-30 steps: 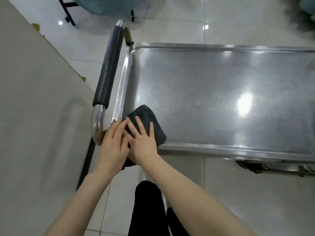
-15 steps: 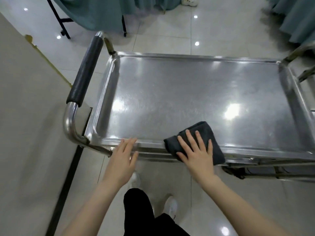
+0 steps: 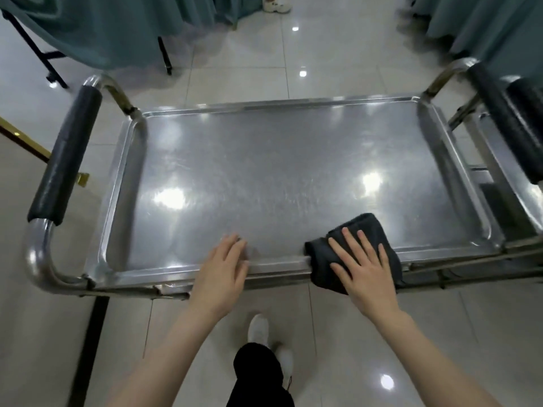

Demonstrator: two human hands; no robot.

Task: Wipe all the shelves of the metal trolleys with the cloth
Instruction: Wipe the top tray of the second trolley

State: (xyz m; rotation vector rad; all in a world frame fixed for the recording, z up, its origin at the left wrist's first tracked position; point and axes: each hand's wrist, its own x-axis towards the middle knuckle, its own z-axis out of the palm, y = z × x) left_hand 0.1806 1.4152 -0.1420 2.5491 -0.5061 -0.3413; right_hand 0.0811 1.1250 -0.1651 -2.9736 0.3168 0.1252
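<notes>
Cloth [image 3: 364, 230] part-hidden under flat right hand [image 3: 363, 267]; second trolley [image 3: 511, 171] cropped.

cloth [image 3: 363, 230]: my right hand [image 3: 364, 268] covers its middle. Its near part hangs over the shelf's near edge, and I cannot see how far under it goes.
left hand [image 3: 223, 268]: the fingertips are smeared by motion at the near edge, so contact with the metal is unclear.
under the top shelf [image 3: 279, 177]: hidden by the shelf itself.
second trolley [image 3: 529, 98]: cut off by the right edge. Only a dark grip and slivers of metal show.
shoe [image 3: 276, 4]: cropped at the top, wearer out of view.
my leg [image 3: 258, 377]: cut off at the bottom.
wall [image 3: 26, 289]: blurred, no detail.
</notes>
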